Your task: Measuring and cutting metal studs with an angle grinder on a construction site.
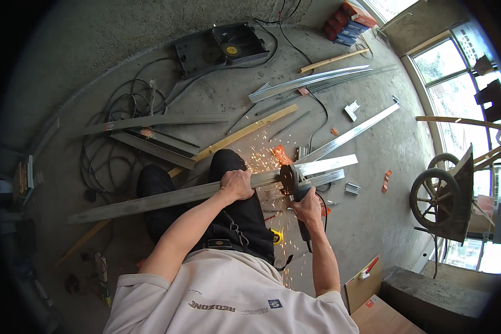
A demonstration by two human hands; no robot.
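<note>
My left hand [237,185] is closed around a long grey metal channel [150,204], which lies across my bent knees. An angle grinder [302,191] is in the grip of my right hand [309,207]. Its round disc [287,179] stands upright against the channel, to the right of my left hand. Orange sparks spray from the contact, both away from me and down toward my body. The disc and guard partly hide the exact spot of contact. Beyond the disc, shiny metal strips [331,163] reach to the right.
Several metal profiles [312,79] and a wooden batten [250,131] lie on the concrete floor. Coiled black cable [103,158] spreads at the left, near an open black tool case [192,58]. A wheeled cart [456,195] stands at the right. A yellow tape measure [276,237] is beside my hip.
</note>
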